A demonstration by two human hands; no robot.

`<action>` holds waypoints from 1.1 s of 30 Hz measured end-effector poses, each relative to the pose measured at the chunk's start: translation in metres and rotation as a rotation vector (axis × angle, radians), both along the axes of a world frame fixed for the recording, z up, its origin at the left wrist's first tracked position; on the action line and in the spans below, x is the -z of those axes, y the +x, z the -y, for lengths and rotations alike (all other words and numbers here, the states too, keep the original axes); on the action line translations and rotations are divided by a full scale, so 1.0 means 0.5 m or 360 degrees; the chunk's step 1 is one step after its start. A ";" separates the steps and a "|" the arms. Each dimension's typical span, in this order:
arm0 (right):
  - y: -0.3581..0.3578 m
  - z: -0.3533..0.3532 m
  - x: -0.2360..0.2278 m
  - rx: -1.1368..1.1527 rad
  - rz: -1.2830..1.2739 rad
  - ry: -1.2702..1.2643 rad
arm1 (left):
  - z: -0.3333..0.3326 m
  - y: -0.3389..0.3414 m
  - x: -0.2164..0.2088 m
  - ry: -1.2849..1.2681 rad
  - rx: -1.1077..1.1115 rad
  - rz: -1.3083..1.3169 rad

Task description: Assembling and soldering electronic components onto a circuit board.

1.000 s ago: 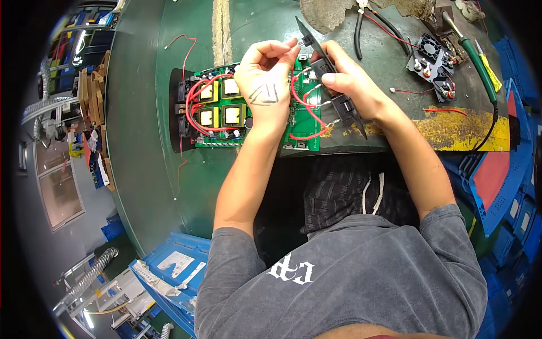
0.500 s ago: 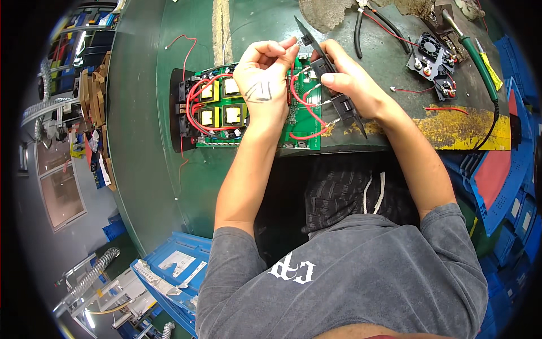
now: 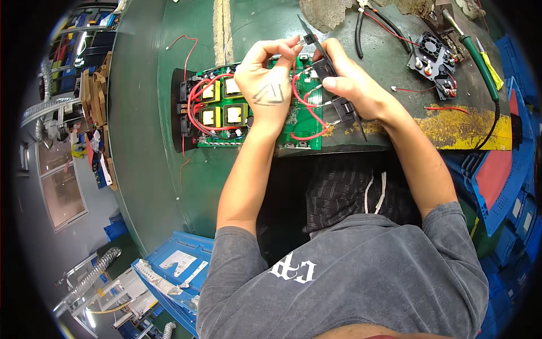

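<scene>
A black end panel with dark sockets along it stands tilted in my right hand, thumb on its inner side and fingers behind. My left hand is closed in a pinch at the panel's far end, beside a small fitting; what lies between the fingertips is too small to make out. Below my left hand lies a green circuit board with yellow-and-black transformers. Red wires run from the board to metal tabs on the panel. A second black panel stands at the board's left end.
On the green bench, pliers lie at the back. Farther right are a small fan on a metal plate, a green-handled soldering iron and a loose red wire. A blue crate stands below the bench edge.
My left hand has shifted slightly, its fingertips still pinched at the panel's far end. The panel has turned a little in my right hand.
</scene>
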State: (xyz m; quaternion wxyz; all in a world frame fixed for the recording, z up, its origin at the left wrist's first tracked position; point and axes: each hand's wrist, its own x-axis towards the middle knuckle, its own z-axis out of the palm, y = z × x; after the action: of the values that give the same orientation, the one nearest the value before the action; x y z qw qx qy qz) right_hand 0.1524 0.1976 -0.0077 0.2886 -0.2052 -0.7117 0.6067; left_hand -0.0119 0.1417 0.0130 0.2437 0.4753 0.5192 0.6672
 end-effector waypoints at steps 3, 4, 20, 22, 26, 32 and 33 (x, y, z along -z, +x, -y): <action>0.001 -0.001 0.001 -0.0016 0.0019 -0.0011 | 0.002 0.000 -0.011 0.0007 -0.0022 -0.0140; 0.001 -0.002 0.001 -0.0030 0.0032 -0.0017 | 0.003 0.000 -0.013 -0.0033 -0.0002 -0.0036; -0.001 0.009 -0.011 -0.0059 -0.0047 -0.0215 | 0.004 0.000 -0.019 0.0005 0.0078 -0.0054; -0.004 0.012 -0.014 -0.0073 -0.0050 -0.0221 | 0.006 -0.004 -0.014 0.0009 0.0066 -0.0102; -0.002 0.010 -0.015 -0.0064 -0.0020 -0.0191 | 0.007 0.005 -0.013 0.0007 0.0063 0.0011; -0.001 0.006 -0.004 -0.0066 0.0018 -0.0027 | 0.003 0.001 -0.004 0.0036 0.0138 0.0149; -0.001 0.006 -0.003 -0.0063 0.0018 -0.0005 | 0.002 0.001 -0.003 0.0040 0.0134 0.0112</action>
State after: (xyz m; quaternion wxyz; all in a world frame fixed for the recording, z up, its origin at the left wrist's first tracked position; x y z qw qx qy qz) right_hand 0.1518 0.1945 -0.0060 0.2721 -0.1949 -0.7164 0.6122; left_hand -0.0113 0.1405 0.0147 0.2837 0.4761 0.4815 0.6790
